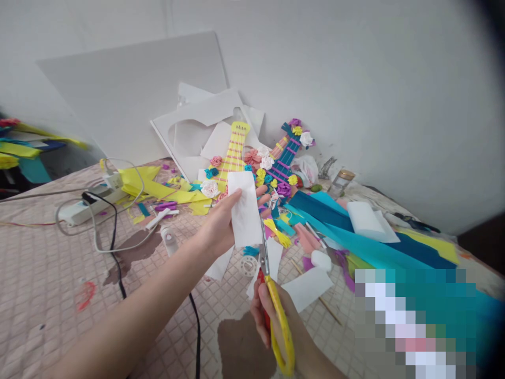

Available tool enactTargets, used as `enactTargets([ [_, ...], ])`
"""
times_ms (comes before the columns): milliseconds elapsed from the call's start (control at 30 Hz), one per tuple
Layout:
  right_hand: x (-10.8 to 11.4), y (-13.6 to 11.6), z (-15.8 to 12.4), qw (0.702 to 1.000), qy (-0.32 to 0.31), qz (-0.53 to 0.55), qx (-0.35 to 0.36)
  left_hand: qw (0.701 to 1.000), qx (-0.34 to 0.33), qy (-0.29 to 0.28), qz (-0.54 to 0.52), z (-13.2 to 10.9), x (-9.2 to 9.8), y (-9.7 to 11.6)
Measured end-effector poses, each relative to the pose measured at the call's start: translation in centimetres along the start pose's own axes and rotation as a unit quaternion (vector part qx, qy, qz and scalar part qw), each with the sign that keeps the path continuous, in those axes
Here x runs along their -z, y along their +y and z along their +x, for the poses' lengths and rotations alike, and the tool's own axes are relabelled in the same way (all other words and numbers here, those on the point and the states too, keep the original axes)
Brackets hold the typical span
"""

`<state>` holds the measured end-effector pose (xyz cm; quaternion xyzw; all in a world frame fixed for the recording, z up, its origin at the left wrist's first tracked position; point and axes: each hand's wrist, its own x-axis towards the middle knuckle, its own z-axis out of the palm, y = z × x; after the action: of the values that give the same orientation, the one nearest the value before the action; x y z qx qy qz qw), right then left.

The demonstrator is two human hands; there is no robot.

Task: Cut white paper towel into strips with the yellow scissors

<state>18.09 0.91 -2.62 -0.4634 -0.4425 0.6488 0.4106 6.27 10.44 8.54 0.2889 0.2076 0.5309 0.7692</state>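
Between the thumb and fingers of my left hand [221, 218] is a white rectangular strip of paper [245, 216], held up over the table. My right hand [276, 310] grips a pair of scissors [282, 326] with one yellow and one red handle. The metal blades point up and meet the strip's lower right edge; whether they cut into it I cannot tell. Beneath and beside the scissors lie more white paper pieces [310, 288]. Behind the strip stand a yellow paper guitar [235, 145] and a dark blue one [284, 158], both trimmed with paper flowers.
A power strip [92, 202] with tangled cables lies on the left. To the right are long blue paper sheets [335, 223], a white paper roll [365, 221] and a glass jar [342, 181]. White boards [138, 95] lean against the wall. Colored scraps litter the quilted cloth [51, 273].
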Motion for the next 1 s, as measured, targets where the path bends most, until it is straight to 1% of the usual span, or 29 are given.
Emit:
enactTargets([
  [167,0.0,0.0,-0.1,1.000,0.011,0.003,-0.006,1.000,-0.006,-0.007,0.000,0.1,0.2,-0.1],
  [367,0.0,0.1,0.0,1.000,0.007,-0.004,-0.007,1.000,-0.002,-0.001,0.002,0.1,0.1,-0.1],
  [567,0.1,0.5,0.3,1.000,0.018,-0.007,0.007,1.000,0.006,-0.007,0.001,0.3,0.3,0.0],
  [667,0.2,0.7,0.4,1.000,0.016,-0.003,-0.003,1.000,0.009,-0.005,0.001,0.6,0.5,-0.1],
  [800,0.4,0.6,0.5,1.000,0.012,0.005,-0.021,1.000,0.020,0.015,-0.005,0.9,0.8,-0.2],
  [867,0.4,0.3,0.6,0.999,0.011,0.017,-0.040,0.999,0.022,0.024,-0.010,1.2,1.1,-0.2],
  [1000,0.8,-0.8,1.3,0.995,-0.009,0.059,-0.074,1.000,0.023,0.020,-0.002,2.2,2.3,-0.5],
])
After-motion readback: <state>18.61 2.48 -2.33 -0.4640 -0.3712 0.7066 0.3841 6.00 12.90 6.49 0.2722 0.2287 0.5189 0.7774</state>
